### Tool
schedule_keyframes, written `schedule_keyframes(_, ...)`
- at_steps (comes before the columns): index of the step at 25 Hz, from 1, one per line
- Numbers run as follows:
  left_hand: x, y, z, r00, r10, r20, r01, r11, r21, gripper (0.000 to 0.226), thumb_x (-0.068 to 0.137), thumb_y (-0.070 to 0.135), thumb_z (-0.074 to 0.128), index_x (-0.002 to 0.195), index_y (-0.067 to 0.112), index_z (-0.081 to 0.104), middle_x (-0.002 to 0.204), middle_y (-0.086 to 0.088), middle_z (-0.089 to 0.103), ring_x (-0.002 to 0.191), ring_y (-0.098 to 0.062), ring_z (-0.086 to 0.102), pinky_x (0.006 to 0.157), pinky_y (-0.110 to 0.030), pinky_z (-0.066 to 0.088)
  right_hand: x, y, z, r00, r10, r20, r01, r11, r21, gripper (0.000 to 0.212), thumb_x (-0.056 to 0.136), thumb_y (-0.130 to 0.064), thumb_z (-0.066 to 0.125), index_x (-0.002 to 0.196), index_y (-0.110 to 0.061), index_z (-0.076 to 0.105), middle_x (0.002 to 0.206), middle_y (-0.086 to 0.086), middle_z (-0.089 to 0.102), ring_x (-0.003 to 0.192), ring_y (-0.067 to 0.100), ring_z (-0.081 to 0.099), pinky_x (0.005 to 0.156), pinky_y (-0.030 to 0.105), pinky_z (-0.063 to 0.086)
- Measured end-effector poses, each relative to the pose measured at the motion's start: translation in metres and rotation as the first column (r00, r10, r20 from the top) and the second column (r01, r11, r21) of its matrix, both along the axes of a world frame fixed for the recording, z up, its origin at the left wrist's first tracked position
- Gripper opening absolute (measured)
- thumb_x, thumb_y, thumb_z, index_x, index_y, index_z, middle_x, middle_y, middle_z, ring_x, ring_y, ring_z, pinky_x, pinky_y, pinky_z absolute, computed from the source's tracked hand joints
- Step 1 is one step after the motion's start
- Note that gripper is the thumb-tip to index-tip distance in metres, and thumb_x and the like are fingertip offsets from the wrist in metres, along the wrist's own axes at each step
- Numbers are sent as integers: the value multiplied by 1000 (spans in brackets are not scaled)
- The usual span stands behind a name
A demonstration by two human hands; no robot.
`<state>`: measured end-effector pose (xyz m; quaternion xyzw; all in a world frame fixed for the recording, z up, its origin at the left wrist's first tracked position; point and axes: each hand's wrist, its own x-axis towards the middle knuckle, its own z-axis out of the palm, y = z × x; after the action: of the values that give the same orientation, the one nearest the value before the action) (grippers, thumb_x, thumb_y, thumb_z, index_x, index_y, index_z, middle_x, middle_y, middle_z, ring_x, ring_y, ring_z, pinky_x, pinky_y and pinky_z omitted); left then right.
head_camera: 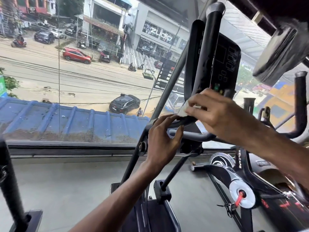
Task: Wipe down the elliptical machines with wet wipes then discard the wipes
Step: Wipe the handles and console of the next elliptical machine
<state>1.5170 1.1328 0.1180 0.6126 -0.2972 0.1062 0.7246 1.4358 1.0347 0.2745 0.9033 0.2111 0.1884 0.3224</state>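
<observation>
Small folded white wet wipe (pixel 183 110) pinched in the right hand (pixel 215 114), pressed on the black tubular handlebar (pixel 185 122) of the elliptical machine (pixel 199 81), bar running roughly left–right below the upright black console (pixel 224 64). Left hand (pixel 164 134) curled around the bar, just beside the wipe. Large window (pixel 75 81) behind; neighbouring black exercise bike (pixel 242 190) at right

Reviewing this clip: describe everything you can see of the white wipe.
The wipe is a small white sheet, folded or bunched, looking like soft damp tissue. Only a little shows, mostly its lower left corner, the rest being covered by the right hand, which pinches it from above. It is pressed onto a dark handlebar just below the elliptical's black console. The left hand grips the same bar just beside it, with its fingertips close to the wipe's edge; actual contact cannot be confirmed.
</observation>
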Motion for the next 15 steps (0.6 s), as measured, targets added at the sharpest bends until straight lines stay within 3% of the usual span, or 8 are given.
schedule_keyframes(5,-7,0,17,1000,-2,2,2,997,-75,31,89,22,71,120,19,71,119,11,68,111,2,62,89,-34,56,14,-9,29,999,24,41,-25,999,30,16,89,0,71,104,-5,75,104,10,66,91,26,58,82,34,56)
schedule_keyframes(11,-13,-2,36,1000,15,-4,-15,991,-130,25,90,23,71,114,17,72,111,9,70,106,-1,64,93,-24,50,28,-13,60,993,61,100,-77,982,173,10,91,-9,73,98,-6,79,95,8,67,83,23,57,77,31,54)
schedule_keyframes(15,-13,-1,44,1000,10,6,-9,989,-149,28,92,20,70,120,16,70,109,5,70,103,1,64,88,-9,44,35,-16,68,997,78,21,-80,984,160,12,91,-13,72,98,-7,79,95,6,67,84,23,61,78,35,56)
